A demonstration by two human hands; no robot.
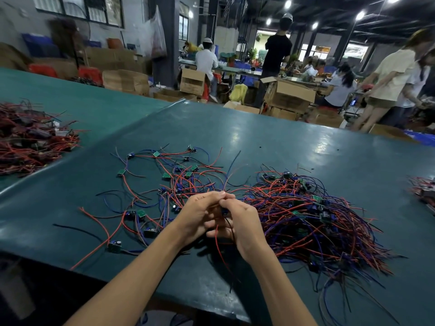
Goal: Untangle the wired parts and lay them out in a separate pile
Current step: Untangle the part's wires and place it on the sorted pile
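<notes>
— What do your hands hold now?

— My left hand (pixel 200 214) and my right hand (pixel 246 223) meet above the surface (pixel 282 142), close to its near edge. The fingers of both pinch one wired part (pixel 217 241); its red and black wires hang down between my wrists.

— And where are the other parts?

— The tangled pile (pixel 317 222) lies just right of my hands, toward the right edge. The spread-out parts (pixel 169 180) lie loosely on the left side, behind my left hand.
</notes>
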